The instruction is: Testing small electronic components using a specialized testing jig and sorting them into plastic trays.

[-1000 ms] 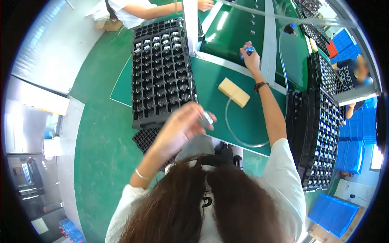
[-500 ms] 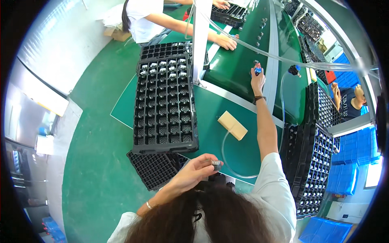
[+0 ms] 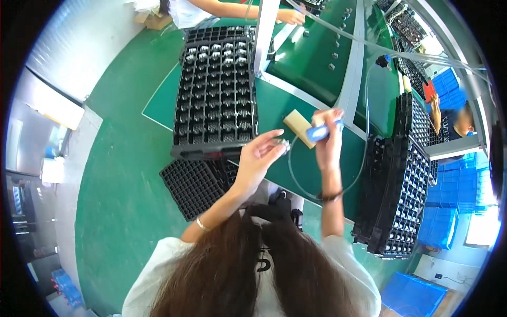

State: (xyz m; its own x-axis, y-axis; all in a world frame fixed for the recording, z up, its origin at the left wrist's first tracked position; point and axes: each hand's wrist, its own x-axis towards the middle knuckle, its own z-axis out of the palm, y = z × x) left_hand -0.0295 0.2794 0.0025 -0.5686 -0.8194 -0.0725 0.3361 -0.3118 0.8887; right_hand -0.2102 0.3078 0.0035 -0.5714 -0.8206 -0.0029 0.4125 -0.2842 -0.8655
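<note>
My left hand (image 3: 257, 161) is raised over the near edge of the green table, pinching a small clear-and-silver part (image 3: 285, 146) at its fingertips. To its right, my right hand (image 3: 328, 145) grips a blue hand tool (image 3: 318, 132), smeared by motion, whose exact kind I cannot make out. That tool crosses in front of the tan block (image 3: 297, 121) lying on the table. Left of my hands lies a large black compartment tray (image 3: 255, 113), with shiny small parts in its far rows.
A clear hose (image 3: 293, 179) loops over the table near my right wrist. Several small parts (image 3: 334, 55) sit on the green belt (image 3: 296, 71) beyond. A metal post (image 3: 264, 39) rises beside the tray. Filled black trays (image 3: 404, 195) stand at right. A co-worker's hand (image 3: 291, 17) reaches over the belt.
My right hand has come back from the belt with the blue tool, close to my left hand. My left hand has moved forward, still holding a small part. The whole view has shifted.
</note>
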